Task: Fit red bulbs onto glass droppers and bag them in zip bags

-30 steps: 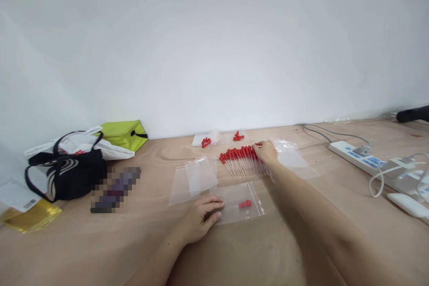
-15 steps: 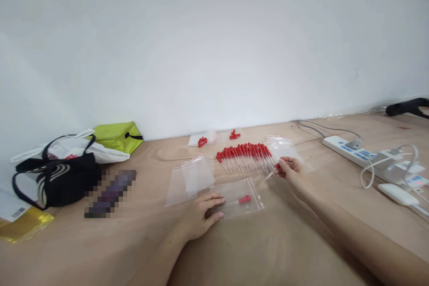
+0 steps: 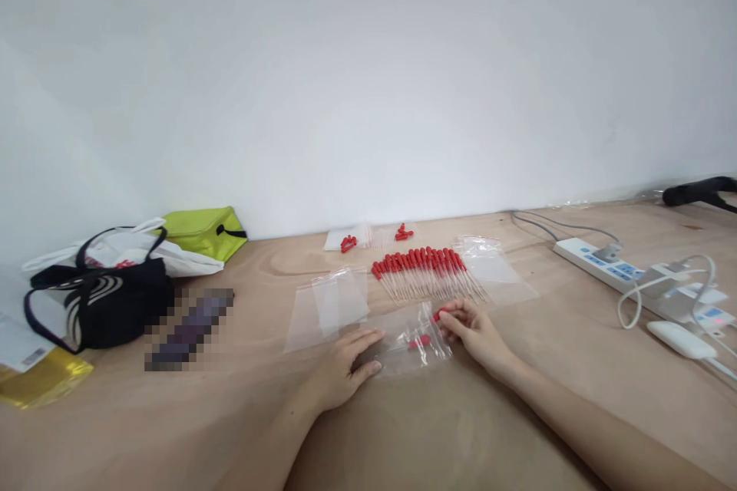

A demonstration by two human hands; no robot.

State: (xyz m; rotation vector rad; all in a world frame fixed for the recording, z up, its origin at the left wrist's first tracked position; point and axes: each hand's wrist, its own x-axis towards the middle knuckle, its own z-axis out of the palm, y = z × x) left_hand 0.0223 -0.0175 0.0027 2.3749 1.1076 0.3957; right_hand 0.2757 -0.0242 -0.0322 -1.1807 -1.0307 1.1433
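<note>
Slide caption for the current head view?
Left hand rests on a clear bag; right hand holds a red-topped dropper at the bag's zip end.

1. Slender red-bulbed, whitish-stemmed droppers [image 3: 424, 262], four o'clock.
2. Black cloth bag [image 3: 130, 314], pale curved stripes, eight o'clock.
3. Lime-green boxy bag [image 3: 199, 234], black strap [image 3: 233, 234], nine o'clock.
4. Pixelated oblong object [image 3: 190, 330], perhaps purplish, eight o'clock.

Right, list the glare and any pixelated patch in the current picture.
In the head view, white glare streaks the clear bag at the left hand; also in the head view, coarse pixels hide a dark object on the left side.
</note>
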